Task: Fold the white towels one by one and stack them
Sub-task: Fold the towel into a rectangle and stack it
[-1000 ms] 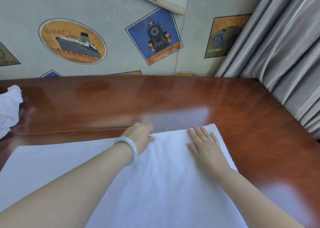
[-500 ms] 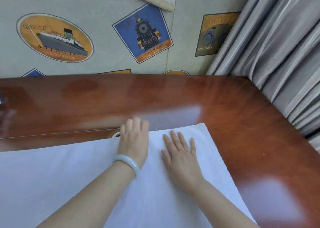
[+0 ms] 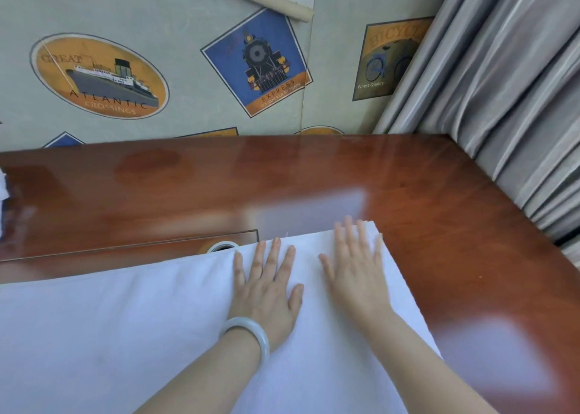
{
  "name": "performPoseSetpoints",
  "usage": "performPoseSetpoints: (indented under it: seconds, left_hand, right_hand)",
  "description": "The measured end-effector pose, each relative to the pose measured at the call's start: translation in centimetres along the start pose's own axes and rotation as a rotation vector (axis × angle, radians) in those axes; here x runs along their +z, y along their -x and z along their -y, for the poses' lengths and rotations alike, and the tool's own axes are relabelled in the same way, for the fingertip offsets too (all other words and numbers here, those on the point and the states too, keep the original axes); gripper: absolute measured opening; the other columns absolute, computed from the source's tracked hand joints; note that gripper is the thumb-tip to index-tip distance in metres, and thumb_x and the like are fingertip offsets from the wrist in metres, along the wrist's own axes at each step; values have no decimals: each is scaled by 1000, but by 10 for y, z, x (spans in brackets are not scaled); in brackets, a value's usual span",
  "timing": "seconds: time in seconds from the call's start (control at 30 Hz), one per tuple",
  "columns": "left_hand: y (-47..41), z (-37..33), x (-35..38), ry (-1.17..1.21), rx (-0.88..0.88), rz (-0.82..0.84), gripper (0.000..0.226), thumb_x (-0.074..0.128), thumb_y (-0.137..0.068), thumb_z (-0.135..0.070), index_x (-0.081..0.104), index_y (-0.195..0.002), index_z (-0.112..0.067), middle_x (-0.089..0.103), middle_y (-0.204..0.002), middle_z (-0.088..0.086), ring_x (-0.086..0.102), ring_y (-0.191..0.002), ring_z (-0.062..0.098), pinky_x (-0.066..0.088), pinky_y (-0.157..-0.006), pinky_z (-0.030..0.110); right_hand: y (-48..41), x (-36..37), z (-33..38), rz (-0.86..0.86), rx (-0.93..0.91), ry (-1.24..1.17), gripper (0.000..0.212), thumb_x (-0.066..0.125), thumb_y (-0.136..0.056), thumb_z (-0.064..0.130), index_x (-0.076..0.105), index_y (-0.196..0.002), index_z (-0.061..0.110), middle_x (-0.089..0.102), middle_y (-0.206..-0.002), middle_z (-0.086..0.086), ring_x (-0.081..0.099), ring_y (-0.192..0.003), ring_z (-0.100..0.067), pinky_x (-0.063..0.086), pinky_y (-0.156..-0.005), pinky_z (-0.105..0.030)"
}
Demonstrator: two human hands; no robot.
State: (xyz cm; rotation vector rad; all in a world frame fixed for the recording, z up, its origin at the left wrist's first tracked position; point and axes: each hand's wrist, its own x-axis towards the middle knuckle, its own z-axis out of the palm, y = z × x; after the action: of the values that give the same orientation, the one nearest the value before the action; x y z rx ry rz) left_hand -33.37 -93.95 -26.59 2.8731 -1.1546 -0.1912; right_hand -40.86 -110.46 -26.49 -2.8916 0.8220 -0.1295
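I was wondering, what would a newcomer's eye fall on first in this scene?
Two hands lie flat on a white towel spread over the near side of a red-brown table: the left hand, a pale bangle at its wrist, beside the right hand near the towel's far right corner. Behind, a ship badge marks the wall at left, and a grey curtain hangs at right.

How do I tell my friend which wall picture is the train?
Look at the wallpaper behind the brown table. Between the oval ship picture and the bicycle picture sits the train picture: a tilted blue square with a black engine, while its neighbours are orange.
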Motion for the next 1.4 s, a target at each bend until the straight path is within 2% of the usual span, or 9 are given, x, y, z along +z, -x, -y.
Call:
performPoseSetpoints:
  seconds: [0.23,0.37,0.57,0.67,0.83,1.0,1.17,1.27,1.4]
  left_hand:
    - [-2,0,5,-24,-14,-18,76,-8,-86,-56,-7,-156,-28,-14,-164,-8,-20,-149,16,-18,-115,54]
    - [-1,-3,0,7,-29,-15,65,10,-99,-49,-9,-156,-25,-16,-163,-8,-20,-149,17,-15,-117,54]
    - [-3,-79,-6,197,420,7,58,19,-102,-25,1,-157,-27,-4,-164,-10,-9,-151,10,-10,-121,35]
    - [-18,-86,1,27,318,61,58,14,-102,-47,-5,-155,-37,-14,-163,-12,-17,-150,13,-11,-119,49]
    - [-26,-87,8,-51,252,83,64,-1,-91,-60,-11,-152,-43,-19,-162,-11,-20,-149,19,-10,-114,65]
    - [-23,-87,8,-67,240,66,66,-3,-90,-60,-8,-153,-42,-16,-163,-10,-18,-150,18,-9,-115,63]
    - [-18,-93,-8,-38,236,145,58,8,-102,-46,-7,-156,-33,-17,-163,-7,-18,-150,19,-9,-118,58]
    - [30,-106,-8,68,151,101,58,12,-102,-37,3,-157,-24,-11,-165,-1,-13,-151,21,-6,-120,55]
    - [133,-119,9,162,169,2,57,21,-99,-33,40,-150,-16,27,-160,9,23,-148,27,17,-114,58]
  right_hand:
    - [-16,-11,-31,133,32,1,64,17,-105,48,2,-158,17,-4,-166,2,-12,-151,-13,-10,-122,-39]
    - [28,-8,-3,-16,48,-56,65,14,-104,46,3,-157,9,-5,-165,-4,-18,-149,-12,-20,-119,-34]
    - [79,0,-5,23,76,-55,59,16,-106,30,-11,-155,10,-14,-164,-5,-22,-149,-18,-18,-120,-37]
    - [109,-4,-18,-3,150,-105,56,9,-105,29,-8,-155,11,-12,-164,-4,-19,-149,-15,-13,-121,-38]
    - [188,-14,-57,-48,313,-144,66,14,-100,45,23,-155,8,21,-162,-6,16,-151,-20,12,-122,-41]
    - [213,-25,-73,76,401,-64,77,-9,-92,51,5,-157,11,1,-165,-3,-6,-152,-17,-3,-124,-43]
    - [174,-29,-37,-104,345,-137,60,37,-102,27,22,-154,3,17,-162,-12,8,-152,-26,3,-123,-47]
    - [160,-15,-18,16,210,-128,58,16,-104,27,0,-157,11,-6,-165,-5,-15,-151,-17,-12,-122,-41]
    - [165,-9,-21,6,197,-60,63,0,-98,32,1,-157,10,-5,-165,-6,-11,-151,-17,-4,-123,-43]
